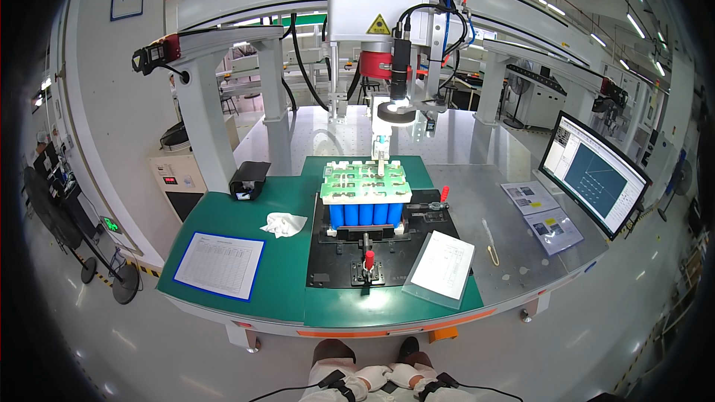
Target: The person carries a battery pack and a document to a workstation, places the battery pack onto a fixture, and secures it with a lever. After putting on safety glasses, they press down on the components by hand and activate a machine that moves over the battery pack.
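My left hand (372, 377) and my right hand (406, 375), both in white, rest together at the lower edge, in front of my body and away from the table. They are small and their fingers cannot be made out. Beyond them, a battery pack (365, 183) of blue cylindrical cells under a green and white top sits in a black fixture plate (335, 268). A red-handled toggle clamp (369, 260) stands at the pack's near side, and another toggle clamp (445, 195) at its right. Over the pack hangs a machine head (381, 145), its tip close to the top.
On the green mat lie a blue-edged form sheet (220, 266), a crumpled white cloth (284, 224) and a black box (249, 181). A sleeved paper (441, 268) overlaps the fixture's right corner. Further right are printed sheets (553, 231) and a tilted monitor (594, 173).
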